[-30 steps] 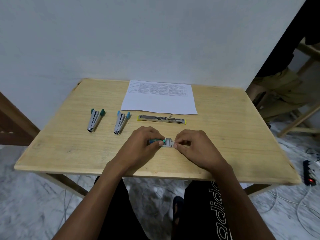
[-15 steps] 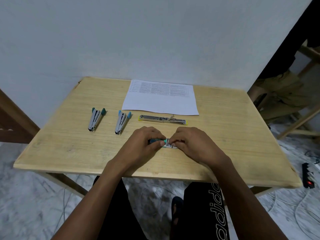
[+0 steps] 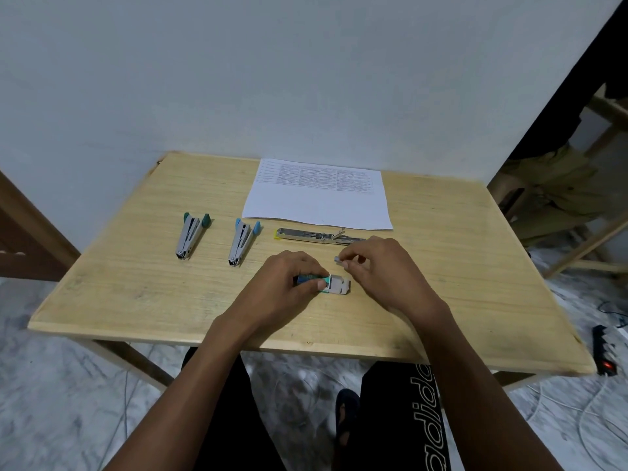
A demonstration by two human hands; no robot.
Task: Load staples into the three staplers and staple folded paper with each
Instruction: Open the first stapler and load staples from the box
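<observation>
Left grip (image 3: 285, 283) is clasping a teal cardboard staple box (image 3: 336, 287). Right grip (image 3: 380, 270) is pinching a silver staple strip (image 3: 337, 259); over-squeezing is risking snapping it.

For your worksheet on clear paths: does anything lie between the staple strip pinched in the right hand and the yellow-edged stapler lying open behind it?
Nothing visible does. The right hand pinches the staple strip short of the yellow-edged stapler, with only bare table between them. The hand covers the stapler's right end.

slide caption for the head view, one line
Left hand holds the open staple box on the table; right hand pinches a small grey staple strip near the opened yellow stapler.
</observation>
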